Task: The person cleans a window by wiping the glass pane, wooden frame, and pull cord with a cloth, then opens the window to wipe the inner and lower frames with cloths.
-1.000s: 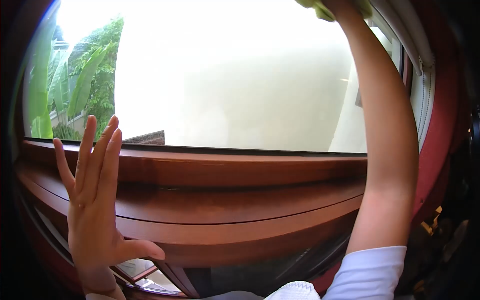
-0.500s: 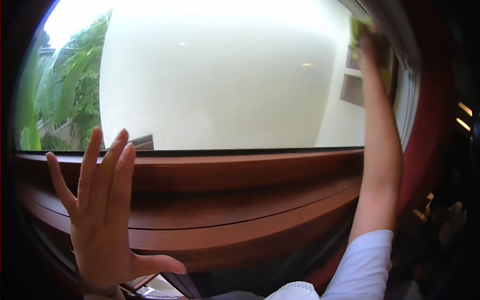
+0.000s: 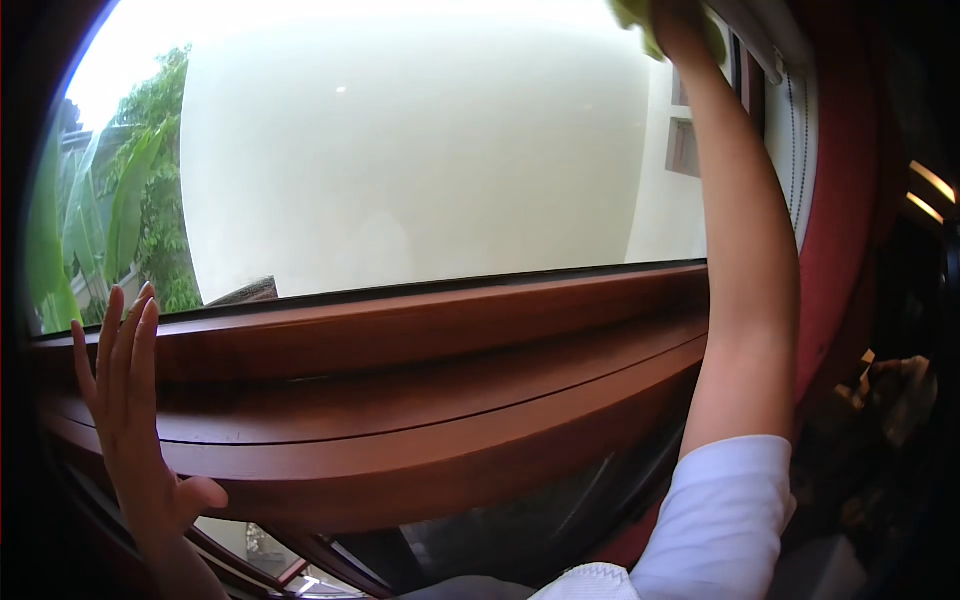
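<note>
My right arm reaches up to the top right of the window pane (image 3: 420, 150). There my right hand (image 3: 682, 22) presses a yellow-green cloth (image 3: 655, 35) near the glass; its fingers are mostly hidden by the hand's back and the frame's upper edge. At the lower left, my left hand (image 3: 130, 400) is raised with fingers stretched upward and thumb out to the side. It holds nothing and stands in front of the brown wooden sill (image 3: 420, 330); whether it touches the glass or frame, I cannot tell.
A beaded blind chain (image 3: 797, 150) hangs at the window's right side, beside a red wall or curtain edge (image 3: 840, 230). Through the glass show a pale wall and green plants (image 3: 150, 180). Below the sill is a dark glossy surface (image 3: 530, 520).
My right hand has moved up and left with the cloth. My left hand has shifted left and slightly down, turning more edge-on. The view has tilted a little.
</note>
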{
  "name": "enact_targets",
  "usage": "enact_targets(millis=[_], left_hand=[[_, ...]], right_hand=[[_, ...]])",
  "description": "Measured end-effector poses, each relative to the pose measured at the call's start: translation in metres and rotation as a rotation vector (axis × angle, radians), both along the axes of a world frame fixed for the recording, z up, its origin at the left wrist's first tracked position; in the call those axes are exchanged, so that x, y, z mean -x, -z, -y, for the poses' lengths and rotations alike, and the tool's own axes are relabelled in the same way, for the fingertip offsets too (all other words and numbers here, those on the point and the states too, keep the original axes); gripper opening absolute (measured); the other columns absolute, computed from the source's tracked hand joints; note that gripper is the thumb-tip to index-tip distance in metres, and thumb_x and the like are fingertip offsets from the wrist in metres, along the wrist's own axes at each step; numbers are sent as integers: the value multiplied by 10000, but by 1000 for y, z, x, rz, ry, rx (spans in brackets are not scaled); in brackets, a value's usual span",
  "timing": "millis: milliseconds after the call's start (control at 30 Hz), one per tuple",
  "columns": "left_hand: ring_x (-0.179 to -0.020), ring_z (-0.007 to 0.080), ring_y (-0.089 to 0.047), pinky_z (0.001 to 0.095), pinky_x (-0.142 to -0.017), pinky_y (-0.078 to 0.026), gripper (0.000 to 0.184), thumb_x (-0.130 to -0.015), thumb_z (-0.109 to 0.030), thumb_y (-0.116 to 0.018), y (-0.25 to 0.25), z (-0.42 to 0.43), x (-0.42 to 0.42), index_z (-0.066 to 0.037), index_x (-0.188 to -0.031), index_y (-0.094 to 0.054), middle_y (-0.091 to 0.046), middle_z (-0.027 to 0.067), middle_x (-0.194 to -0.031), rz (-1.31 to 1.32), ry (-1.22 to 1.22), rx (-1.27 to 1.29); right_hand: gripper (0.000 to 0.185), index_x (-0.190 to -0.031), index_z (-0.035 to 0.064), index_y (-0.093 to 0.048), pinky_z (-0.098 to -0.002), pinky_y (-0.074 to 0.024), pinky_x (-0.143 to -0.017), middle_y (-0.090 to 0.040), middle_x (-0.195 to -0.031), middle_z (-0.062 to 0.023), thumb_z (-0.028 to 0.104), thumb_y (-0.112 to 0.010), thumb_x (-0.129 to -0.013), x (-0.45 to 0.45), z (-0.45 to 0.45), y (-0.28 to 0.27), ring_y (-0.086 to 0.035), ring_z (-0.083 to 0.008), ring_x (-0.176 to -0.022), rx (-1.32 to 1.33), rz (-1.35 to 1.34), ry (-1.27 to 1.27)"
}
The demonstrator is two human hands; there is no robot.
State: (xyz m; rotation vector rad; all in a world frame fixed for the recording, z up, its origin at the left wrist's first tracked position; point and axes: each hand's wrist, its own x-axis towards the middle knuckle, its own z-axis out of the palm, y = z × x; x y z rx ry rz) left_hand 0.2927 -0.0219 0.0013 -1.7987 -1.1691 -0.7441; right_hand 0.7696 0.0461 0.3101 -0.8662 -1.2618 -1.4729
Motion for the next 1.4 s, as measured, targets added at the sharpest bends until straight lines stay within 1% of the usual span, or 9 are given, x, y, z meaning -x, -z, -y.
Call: enact_targets(millis=[133, 367, 500, 533, 600, 667, 767, 1067, 1400], left_hand=[[-1335, 334, -277, 560, -1092, -40, 1111, -686, -867, -139, -1, 11, -6, -19, -1382, -310, -393, 148, -1378, 34, 30, 13], [-1331, 303, -290, 486, -1111, -80, 932, -815, -751, -185, 19, 26, 3, -30, -1396, -287, -376, 153, -1391, 102, 284, -254], [-740, 324, -609, 404, -579, -516, 371, -917, -326, -430, 146, 60, -27, 1, -855, -593, -592, 149, -835, 54, 1367, 60], [-820, 324, -611, 413, -681, -477, 421, -923, -339, -371, 187, 49, -33, -2, -934, -624, -648, 150, -928, 166, 1312, 376], [-631, 327, -579, 426, -589, -475, 190, -808, -179, -514, 295, 50, -33, -42, -757, -635, -604, 156, -716, 371, 1135, 573], [-657, 323, -577, 421, -612, -469, 187, -816, -188, -509, 341, 48, -34, -46, -786, -627, -599, 152, -748, 540, 897, 876], [-696, 318, -573, 414, -645, -459, 187, -828, -202, -501, 335, 40, -36, -53, -830, -615, -592, 146, -795, 629, 646, 1315], [-813, 301, -562, 393, -746, -430, 221, -863, -243, -477, 318, 44, -19, -72, -961, -579, -570, 127, -937, 631, 454, 1571], [-943, 283, -550, 370, -858, -397, 296, -903, -288, -450, 318, 64, -1, -94, -1107, -540, -546, 107, -1095, 608, 313, 1707]], right_hand=[[437, -1282, 69, -437, -438, -354, -982, -481, -1270, -230, 282, -342, -911, -146, 18, 4, -453, -370, -1186, -17, -435, 89], [561, -1384, 23, -279, -392, -342, -1019, -379, -1360, -203, 202, -469, -888, -153, 58, 111, -415, -353, -1213, -5, -73, 229], [672, -1427, 75, -192, -390, -263, -1076, -269, -1440, -193, 285, -507, -872, -141, 89, 173, -300, -344, -1306, 2, -87, 288], [686, -1434, 95, -174, -398, -254, -1080, -252, -1447, -192, 306, -507, -872, -142, 80, 185, -281, -347, -1317, 93, -207, 301], [693, -1440, 117, -152, -407, -241, -1082, -225, -1452, -210, 352, -493, -884, -143, 86, 188, -251, -360, -1328, 198, -261, 209], [682, -1435, 96, -161, -440, -224, -1081, -197, -1439, -267, 369, -481, -898, -129, 87, 189, -227, -417, -1321, 221, -381, 271], [652, -1426, 81, -191, -483, -208, -1082, -185, -1427, -297, 328, -490, -903, -102, 81, 181, -218, -460, -1308, 229, -337, 205], [622, -1353, 362, -350, -640, -253, -978, -250, -1414, -210, 228, -621, -809, 79, 91, 192, -246, -415, -1310, 309, 355, -5], [597, -1414, 115, -272, -376, -251, -1070, -316, -1418, -163, 222, -525, -883, -166, 74, 149, -302, -313, -1308, 150, -63, -39]])
